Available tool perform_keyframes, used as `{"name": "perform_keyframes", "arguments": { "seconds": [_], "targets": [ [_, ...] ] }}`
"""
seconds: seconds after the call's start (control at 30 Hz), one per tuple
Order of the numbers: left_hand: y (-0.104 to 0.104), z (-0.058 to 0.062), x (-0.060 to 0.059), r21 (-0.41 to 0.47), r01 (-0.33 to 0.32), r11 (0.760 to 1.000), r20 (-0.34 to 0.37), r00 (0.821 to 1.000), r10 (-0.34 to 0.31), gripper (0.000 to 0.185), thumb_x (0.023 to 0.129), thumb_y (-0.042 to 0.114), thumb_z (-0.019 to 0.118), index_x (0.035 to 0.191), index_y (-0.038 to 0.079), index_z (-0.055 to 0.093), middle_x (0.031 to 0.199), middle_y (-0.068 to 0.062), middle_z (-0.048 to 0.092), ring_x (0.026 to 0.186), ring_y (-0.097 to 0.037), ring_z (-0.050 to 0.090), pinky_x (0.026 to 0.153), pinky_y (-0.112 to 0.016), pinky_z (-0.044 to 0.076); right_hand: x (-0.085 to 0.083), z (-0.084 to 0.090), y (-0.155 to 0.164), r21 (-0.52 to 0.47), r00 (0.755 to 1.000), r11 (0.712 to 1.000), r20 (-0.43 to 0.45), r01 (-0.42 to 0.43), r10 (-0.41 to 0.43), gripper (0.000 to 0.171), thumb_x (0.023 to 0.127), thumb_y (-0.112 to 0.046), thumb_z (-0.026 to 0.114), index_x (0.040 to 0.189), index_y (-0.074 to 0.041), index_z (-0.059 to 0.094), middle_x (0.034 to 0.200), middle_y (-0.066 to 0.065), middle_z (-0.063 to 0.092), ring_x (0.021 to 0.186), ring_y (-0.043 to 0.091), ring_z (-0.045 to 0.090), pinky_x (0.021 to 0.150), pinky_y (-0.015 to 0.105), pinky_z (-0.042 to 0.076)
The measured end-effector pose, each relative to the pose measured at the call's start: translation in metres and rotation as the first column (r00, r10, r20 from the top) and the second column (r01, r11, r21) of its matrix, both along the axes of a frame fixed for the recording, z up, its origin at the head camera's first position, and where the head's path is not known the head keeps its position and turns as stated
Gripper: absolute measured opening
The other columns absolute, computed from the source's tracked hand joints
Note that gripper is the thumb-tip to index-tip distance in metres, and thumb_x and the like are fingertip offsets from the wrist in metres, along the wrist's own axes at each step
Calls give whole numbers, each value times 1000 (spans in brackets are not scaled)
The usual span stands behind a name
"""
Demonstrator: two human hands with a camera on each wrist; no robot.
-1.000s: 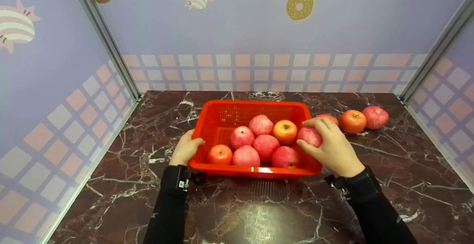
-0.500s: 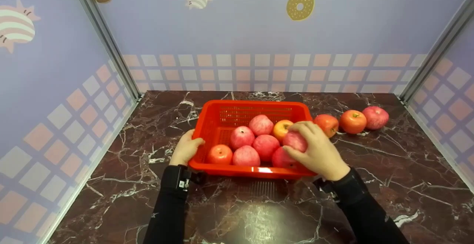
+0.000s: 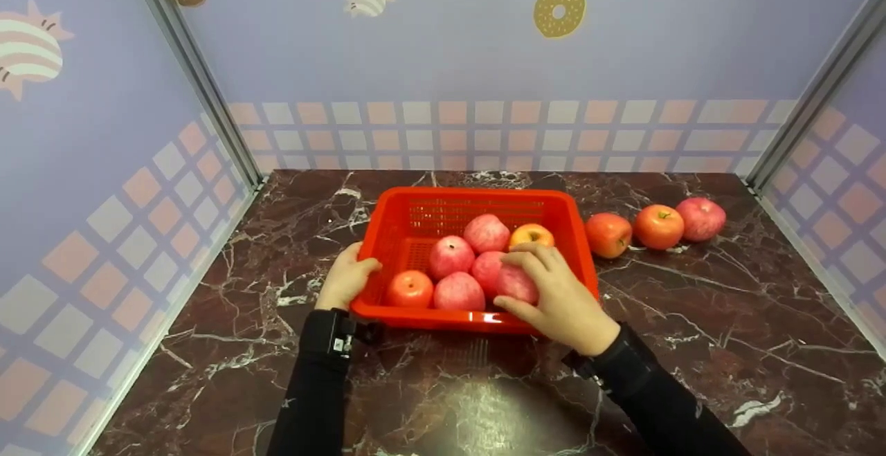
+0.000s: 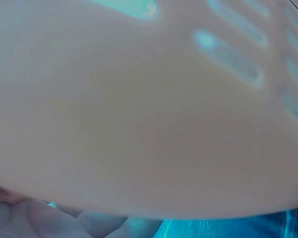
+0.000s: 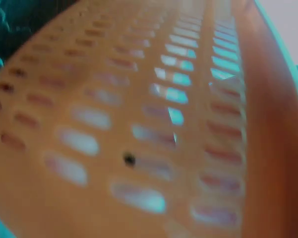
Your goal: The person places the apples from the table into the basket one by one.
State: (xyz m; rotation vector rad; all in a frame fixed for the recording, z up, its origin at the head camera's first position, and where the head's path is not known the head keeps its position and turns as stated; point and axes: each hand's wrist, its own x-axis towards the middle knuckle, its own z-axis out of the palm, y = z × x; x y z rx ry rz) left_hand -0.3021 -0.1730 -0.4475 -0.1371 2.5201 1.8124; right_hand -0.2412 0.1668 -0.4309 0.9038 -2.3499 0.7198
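A red plastic basket (image 3: 432, 318) with slotted walls stands on the table and contains several red apples (image 3: 459, 292) and one yellowish apple (image 3: 531, 235). My left hand (image 3: 346, 279) grips its left rim, thumb over the edge. Between the thumb and fingers of my right hand (image 3: 564, 307) is a pinkish-red apple (image 3: 516, 286), held over the basket's front right part; whether it touches the apples below I cannot tell. The left wrist view is mostly a blurred basket wall (image 4: 153, 129), with fingers (image 4: 54, 223) under its lower edge. Slotted wall (image 5: 272, 148) fills the right wrist view.
Three more apples lie in a row right of the basket: an orange-red one (image 3: 608, 235) close to its wall, another (image 3: 659, 227), and a pink one (image 3: 701, 219). Patterned panels (image 3: 443, 41) enclose the dark marbled table (image 3: 692, 359) at the back and sides.
My right hand has carried the apple leftward, from the basket's right rim to over the apples inside. The nearest apple outside has come into full view. The left hand and basket have stayed put.
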Motion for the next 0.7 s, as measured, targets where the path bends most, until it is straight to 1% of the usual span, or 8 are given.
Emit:
{"name": "perform_keyframes", "arguments": {
  "seconds": [0.13, 0.27, 0.4, 0.53, 0.7],
  "targets": [
    [0, 0, 0, 12, 2, 1000, 2, 1000, -2, 47, 87, 2, 54, 133, -7, 53, 124, -25, 62, 101, -27, 63, 83, -33, 53, -1, -4, -4, 33, 999, 999, 7, -43, 42, 54, 90, -35, 78, 134, -10, 59, 137, 16, 54, 128, 33, 51, 107, 48, 48],
    [0, 0, -1, 24, 7, 1000, 2, 1000, -7, 48, 87, 1, 54, 134, -7, 52, 125, -26, 61, 102, -28, 63, 84, -33, 53, 0, -5, -4, 71, 998, 996, 37, -56, 54, 55, 92, -33, 76, 138, -12, 56, 141, 15, 51, 129, 34, 49, 107, 48, 49],
    [-1, 1, -1, 13, 6, 1000, 4, 1000, -6, 48, 87, 1, 53, 134, -6, 52, 124, -25, 62, 102, -27, 63, 84, -32, 53, 0, -5, -5, 118, 996, 991, 76, -60, 51, 56, 95, -32, 72, 143, -14, 52, 144, 15, 49, 132, 32, 48, 110, 46, 48],
    [-2, 1, -1, 1, 6, 1000, 4, 1000, -6, 49, 87, 3, 53, 135, -6, 52, 124, -25, 62, 100, -27, 63, 82, -32, 53, 0, -5, -6, 164, 992, 984, 119, -65, 46, 58, 99, -34, 66, 150, -14, 47, 150, 17, 47, 137, 33, 49, 113, 48, 46],
    [-2, 0, -1, 7, 8, 1000, 3, 1000, -8, 50, 87, 2, 54, 135, -7, 52, 124, -26, 62, 99, -26, 63, 82, -32, 53, 1, -6, -5, 232, 992, 972, 127, -47, 18, 62, 102, -35, 59, 157, -14, 41, 157, 19, 45, 136, 38, 54, 113, 52, 44]
  ]
}}
